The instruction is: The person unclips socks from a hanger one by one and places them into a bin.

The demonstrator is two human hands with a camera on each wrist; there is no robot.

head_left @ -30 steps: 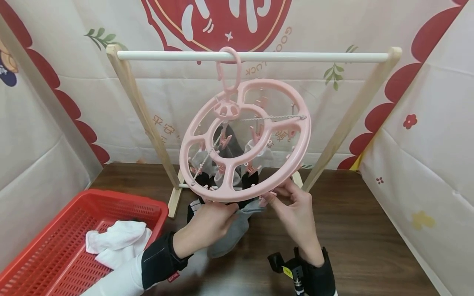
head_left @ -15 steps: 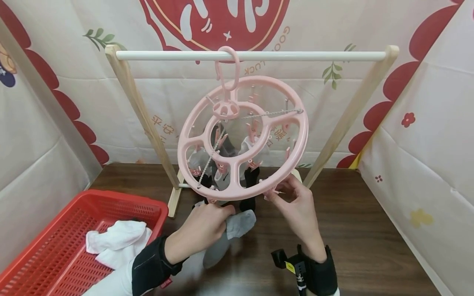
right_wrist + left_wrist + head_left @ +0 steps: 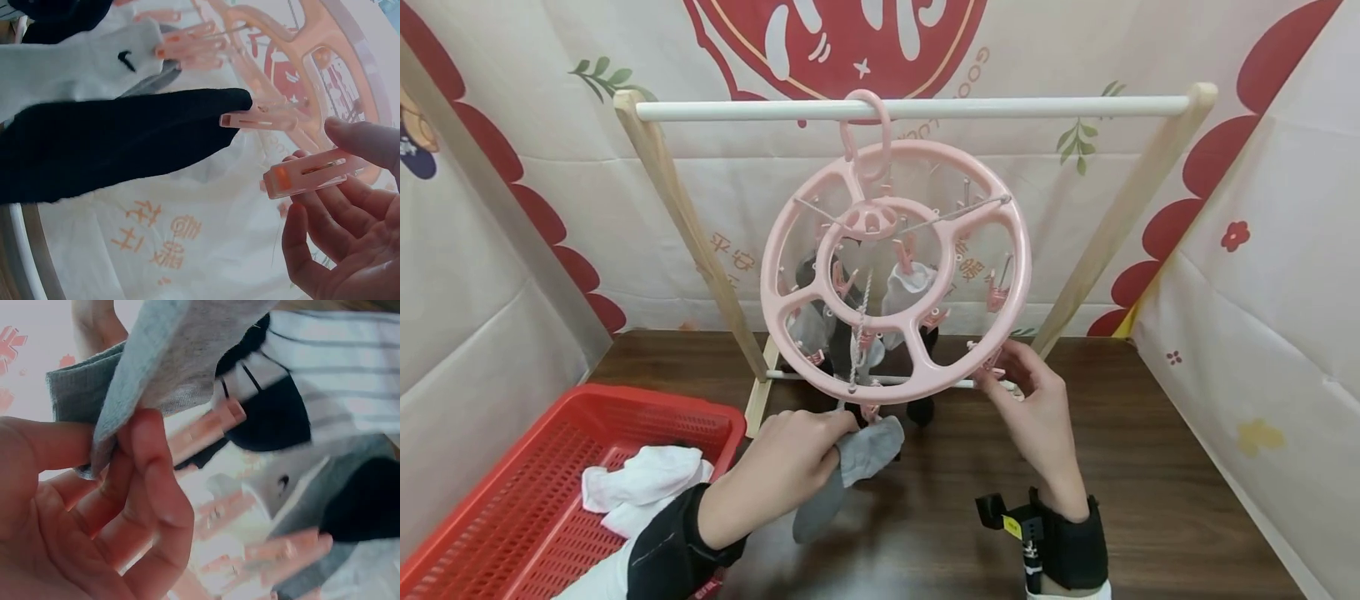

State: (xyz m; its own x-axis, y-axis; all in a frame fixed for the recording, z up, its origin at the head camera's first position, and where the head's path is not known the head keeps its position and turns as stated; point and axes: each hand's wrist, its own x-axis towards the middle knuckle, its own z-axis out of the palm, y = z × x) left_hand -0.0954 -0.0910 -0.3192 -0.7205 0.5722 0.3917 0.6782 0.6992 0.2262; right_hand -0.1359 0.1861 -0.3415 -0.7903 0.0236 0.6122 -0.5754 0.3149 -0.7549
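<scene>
A pink round clip hanger (image 3: 887,392) hangs by its hook from a white rod. My left hand (image 3: 782,462) pinches a grey sock (image 3: 871,450) just below the ring's near edge; in the left wrist view, thumb and fingers squeeze its cloth. At the ring's right front, my right hand (image 3: 1037,408) holds a pink clothespin (image 3: 312,174) between thumb and fingers, with no cloth in its tip. Beside that clothespin, a black sock (image 3: 125,144) hangs in another clip. A white sock (image 3: 81,69) with a black mark is clipped beyond it.
The white rod (image 3: 1037,108) runs between wooden legs (image 3: 1097,242). To the left stands a red basket (image 3: 647,396) with white cloth (image 3: 643,483) in it. Several other clips dangle from the ring above the brown table (image 3: 1165,483). Printed fabric forms the back and sides.
The ring has turned and tilted, its cord swinging round. My left hand has moved left and down with the grey sock; my right hand has moved right, still holding the clothespin.
</scene>
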